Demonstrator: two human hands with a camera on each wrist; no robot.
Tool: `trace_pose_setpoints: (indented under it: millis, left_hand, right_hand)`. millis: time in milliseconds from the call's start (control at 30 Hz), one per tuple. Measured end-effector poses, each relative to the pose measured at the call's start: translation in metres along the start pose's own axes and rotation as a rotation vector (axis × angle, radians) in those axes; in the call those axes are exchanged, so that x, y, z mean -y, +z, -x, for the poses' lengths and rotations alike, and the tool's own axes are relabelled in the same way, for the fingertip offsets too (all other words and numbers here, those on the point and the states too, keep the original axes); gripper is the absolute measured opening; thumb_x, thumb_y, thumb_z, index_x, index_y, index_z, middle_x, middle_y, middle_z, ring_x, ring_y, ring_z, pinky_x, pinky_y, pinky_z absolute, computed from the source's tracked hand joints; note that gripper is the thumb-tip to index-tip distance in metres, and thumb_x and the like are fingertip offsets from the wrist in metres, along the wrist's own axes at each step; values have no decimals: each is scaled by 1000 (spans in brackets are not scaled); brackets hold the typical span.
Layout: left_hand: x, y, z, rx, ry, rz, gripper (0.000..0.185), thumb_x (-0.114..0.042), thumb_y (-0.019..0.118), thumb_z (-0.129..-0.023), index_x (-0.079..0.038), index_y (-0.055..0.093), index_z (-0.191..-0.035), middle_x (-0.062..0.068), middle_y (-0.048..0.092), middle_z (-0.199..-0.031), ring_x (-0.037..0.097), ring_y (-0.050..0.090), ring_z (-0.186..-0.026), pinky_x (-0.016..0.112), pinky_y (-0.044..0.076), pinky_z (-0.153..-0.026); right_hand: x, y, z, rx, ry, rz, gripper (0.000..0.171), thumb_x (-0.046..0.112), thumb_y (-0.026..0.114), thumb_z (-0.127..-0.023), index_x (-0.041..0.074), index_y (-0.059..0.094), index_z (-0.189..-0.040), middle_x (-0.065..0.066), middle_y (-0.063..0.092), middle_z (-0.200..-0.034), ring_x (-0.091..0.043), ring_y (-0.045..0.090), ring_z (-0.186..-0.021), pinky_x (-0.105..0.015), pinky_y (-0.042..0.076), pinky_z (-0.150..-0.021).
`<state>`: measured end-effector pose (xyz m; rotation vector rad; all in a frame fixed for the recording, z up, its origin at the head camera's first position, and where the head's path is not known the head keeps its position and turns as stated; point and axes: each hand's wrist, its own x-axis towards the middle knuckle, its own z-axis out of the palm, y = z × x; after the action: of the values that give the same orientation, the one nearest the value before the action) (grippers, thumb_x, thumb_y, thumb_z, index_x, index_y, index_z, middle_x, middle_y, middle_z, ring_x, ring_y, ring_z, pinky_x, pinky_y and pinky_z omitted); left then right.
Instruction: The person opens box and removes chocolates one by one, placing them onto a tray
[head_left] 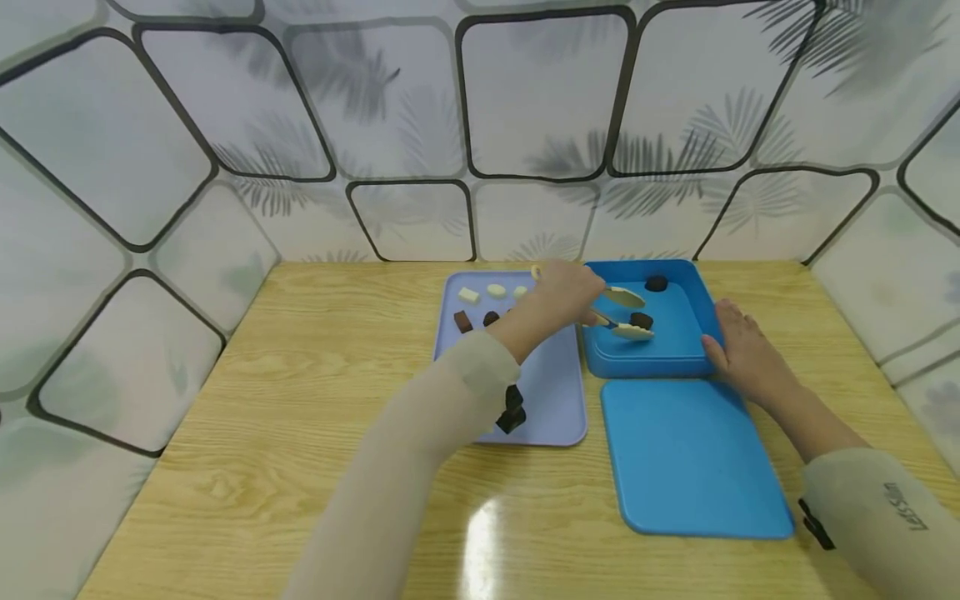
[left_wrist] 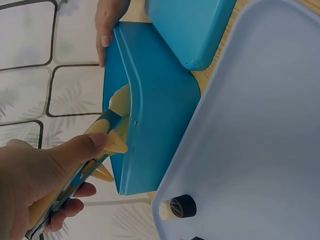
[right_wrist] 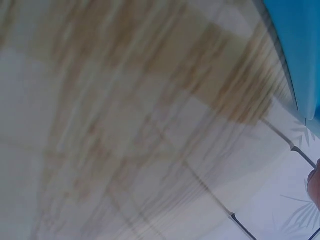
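My left hand (head_left: 566, 292) grips a pair of tongs (left_wrist: 80, 170) with cream-coloured tips, thumb on one arm and fingers curled round the other. The tips are spread apart inside the blue box (head_left: 611, 367). One dark chocolate-like piece (head_left: 641, 320) lies right by the lower tip; a second dark piece (head_left: 656, 283) sits near the box's back wall. My right hand (head_left: 753, 354) rests along the box's right side, its fingers fairly straight against the outer wall and its thumb at the front corner. The right wrist view catches mostly blurred tabletop and a blue edge.
A lilac tray (head_left: 555, 400) stands left of the box, partly hidden by my left arm. On it are several white pieces (head_left: 468, 295), a brown piece (head_left: 462, 322) and dark pieces (head_left: 512, 408). A flat blue lid (head_left: 693, 462) lies in front of the box. Patterned wall covering surrounds the table.
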<state>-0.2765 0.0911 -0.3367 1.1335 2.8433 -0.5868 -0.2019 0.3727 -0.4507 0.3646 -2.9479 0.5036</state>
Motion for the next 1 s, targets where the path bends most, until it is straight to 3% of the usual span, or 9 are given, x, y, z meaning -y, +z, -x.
trace_pose_setpoints:
  millis: [133,300,567,733,800,867,1000]
  left_hand:
    - [-3,5,-3,-40,32,-43,36,-57,59,-86,-22,57,-78,-8,36,-60,7,30,-56,24,27,-47]
    - [-3,10,-3,-98,50,-69,48,-57,58,-87,-20,39,-62,-6,25,-55,8,22,-51,24,18,-44]
    - [7,6,2,-43,45,30,38,-53,57,-89,-21,48,-70,-7,30,-59,8,29,-56,22,24,-45]
    - [19,0,11,-34,7,45,40,-56,55,-89,-20,49,-72,-6,28,-61,9,27,-55,24,20,-45]
    - [25,-2,17,-38,-17,46,40,-58,55,-88,-20,52,-75,-7,31,-63,9,28,-56,25,21,-45]
    - [31,-3,25,-54,-32,24,40,-60,55,-87,-21,59,-84,-8,43,-66,8,33,-57,23,26,-45]
    - [42,-4,49,-139,-31,-53,48,-63,55,-85,-20,67,-104,-8,64,-83,6,42,-61,23,39,-48]
  right_hand:
    - [0,2,-1,-2,1,-9,67,34,27,-104,-16,7,-144,-40,14,-146,-49,11,-139,-48,1,-115]
    - [-1,1,-1,-6,5,-7,67,34,26,-104,-15,7,-144,-39,13,-146,-49,11,-139,-48,2,-115]
    - [0,1,0,2,17,-4,67,34,27,-104,-14,6,-145,-39,13,-147,-48,10,-139,-50,3,-115]
    - [1,-1,1,-12,6,-7,66,33,27,-104,-16,7,-144,-40,14,-146,-49,12,-138,-50,3,-115]
    - [2,-1,1,-12,5,-6,66,33,27,-104,-16,7,-144,-40,14,-146,-50,12,-138,-50,3,-115]
    - [2,-1,0,-10,5,-10,66,33,27,-104,-16,7,-144,-40,14,-146,-50,12,-138,-51,4,-114]
    - [2,-1,1,-10,2,-20,66,32,27,-104,-16,7,-144,-41,14,-146,-50,12,-138,-51,3,-114]
